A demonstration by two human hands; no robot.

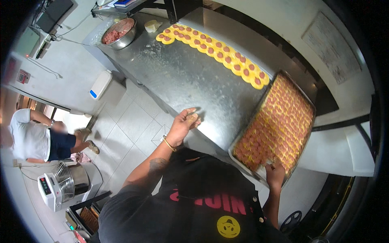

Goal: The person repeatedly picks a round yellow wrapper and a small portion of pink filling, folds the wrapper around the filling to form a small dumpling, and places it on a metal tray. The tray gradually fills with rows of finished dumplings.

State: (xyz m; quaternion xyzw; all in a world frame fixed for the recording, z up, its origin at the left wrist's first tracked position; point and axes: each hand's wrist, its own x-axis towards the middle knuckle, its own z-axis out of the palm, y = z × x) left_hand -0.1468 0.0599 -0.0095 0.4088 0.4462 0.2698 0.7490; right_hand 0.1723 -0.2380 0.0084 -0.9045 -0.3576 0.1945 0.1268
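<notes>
A large rectangular metal tray (231,152) at the right overhangs the steel table, packed with rows of small yellow dough pieces (279,121) topped with reddish-pink filling. My right hand (275,172) reaches into its near corner, fingers pinched beside a pale patch of tray bottom; what they hold is hidden. Over the table's front edge hovers my left hand (186,123), its fingers curled in toward the thumb, with nothing visible in them. Along the table's far edge lies a long strip of flat yellow dough rounds (227,52), each with a pink ball of filling.
A steel bowl of pink minced meat (119,34) stands at the table's (182,77) far left, near a pale lump (152,26). A white lidded bin (107,89) is on the floor beyond. Another person (40,135) is at the left, near a dough mixer (69,182).
</notes>
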